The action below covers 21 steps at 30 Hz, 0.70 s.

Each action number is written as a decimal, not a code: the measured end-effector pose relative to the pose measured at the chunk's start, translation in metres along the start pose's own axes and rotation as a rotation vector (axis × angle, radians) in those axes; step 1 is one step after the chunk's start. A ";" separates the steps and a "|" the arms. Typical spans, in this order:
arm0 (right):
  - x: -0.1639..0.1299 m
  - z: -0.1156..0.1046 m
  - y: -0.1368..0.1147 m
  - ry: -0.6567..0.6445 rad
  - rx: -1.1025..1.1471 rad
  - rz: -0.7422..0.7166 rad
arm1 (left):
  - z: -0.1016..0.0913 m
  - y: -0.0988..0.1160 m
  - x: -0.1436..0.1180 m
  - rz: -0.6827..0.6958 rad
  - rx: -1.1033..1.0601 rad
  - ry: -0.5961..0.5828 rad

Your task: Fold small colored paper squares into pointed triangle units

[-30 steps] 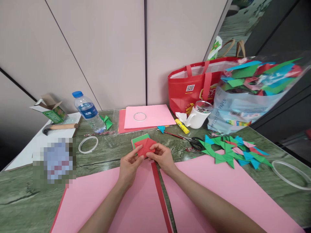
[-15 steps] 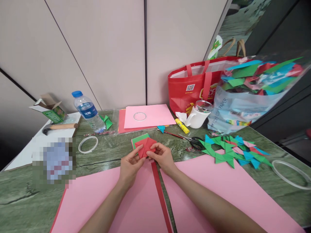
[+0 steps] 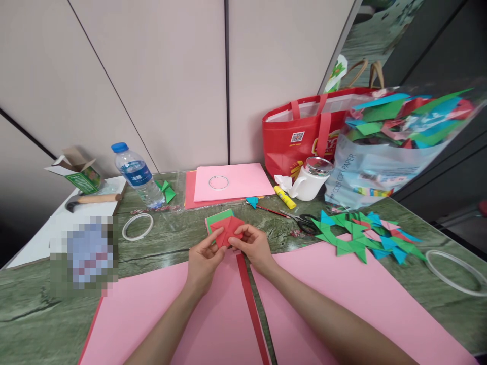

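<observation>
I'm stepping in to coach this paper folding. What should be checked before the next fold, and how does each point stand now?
1. Both hands on the piece: ok. Left hand and right hand pinch the red folded paper.
2. Piece held over a bare patch of the table: ok.
3. Creases sharp: cannot tell, too small.
4. Green square beneath, apart from the piece: cannot tell.
5. Scissors away from the hands: ok, off to the right.
6. Red strip lying between the pink sheets, clear of the fingers: ok.

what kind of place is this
Probably a paper-craft workspace at a desk in an office-like room: both hands fold a red paper piece, beside scissors, a glue stick and a pile of folded paper stars.
</observation>
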State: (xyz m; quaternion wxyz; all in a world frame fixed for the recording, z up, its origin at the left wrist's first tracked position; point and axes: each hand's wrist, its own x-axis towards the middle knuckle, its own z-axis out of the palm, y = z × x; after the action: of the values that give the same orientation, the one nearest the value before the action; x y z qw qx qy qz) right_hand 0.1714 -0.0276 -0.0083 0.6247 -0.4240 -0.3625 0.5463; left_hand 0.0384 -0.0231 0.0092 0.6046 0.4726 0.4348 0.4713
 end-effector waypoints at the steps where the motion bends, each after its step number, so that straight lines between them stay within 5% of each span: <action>1: 0.000 0.000 0.000 0.002 0.001 -0.001 | 0.000 0.000 0.000 -0.004 -0.001 -0.003; 21: 0.001 -0.001 0.004 0.015 -0.015 -0.016 | 0.001 0.000 0.000 -0.009 -0.012 0.007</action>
State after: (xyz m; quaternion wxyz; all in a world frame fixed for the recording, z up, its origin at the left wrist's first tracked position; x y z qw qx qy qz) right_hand 0.1715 -0.0266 -0.0123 0.6285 -0.4298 -0.3656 0.5354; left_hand 0.0397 -0.0229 0.0096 0.6080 0.4651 0.4363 0.4730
